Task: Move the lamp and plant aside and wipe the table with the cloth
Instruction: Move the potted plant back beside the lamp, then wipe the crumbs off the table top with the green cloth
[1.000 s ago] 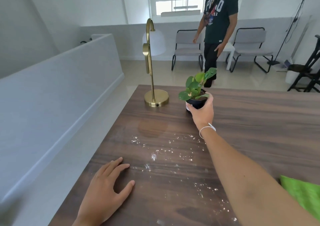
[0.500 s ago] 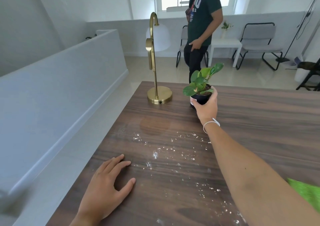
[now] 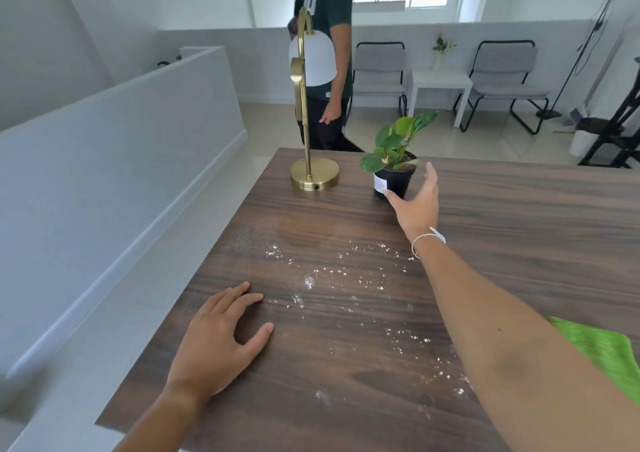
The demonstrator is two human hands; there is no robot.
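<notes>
A small green plant (image 3: 394, 171) in a black pot stands near the far edge of the dark wooden table (image 3: 519, 230). Just in front of and right of the pot, my right hand (image 3: 417, 202) is spread open, its thumb tip close to the pot's base but not gripping it. The brass lamp (image 3: 313, 171) with a white shade stands to the left of the plant. My left hand (image 3: 221, 341) lies flat on the table near the front left. A green cloth (image 3: 602, 351) lies at the right edge, partly hidden by my forearm. White crumbs (image 3: 332, 282) are scattered over the middle.
A person in a dark T-shirt (image 3: 325, 53) walks just beyond the table's far edge, behind the lamp. A white half-wall (image 3: 121, 147) runs along the left. Two grey chairs (image 3: 381, 74) and a white side table (image 3: 440, 84) stand by the back wall.
My right hand has let go of the pot and opened; the plant now stands on the table. The person behind has walked left. My left hand has stayed put.
</notes>
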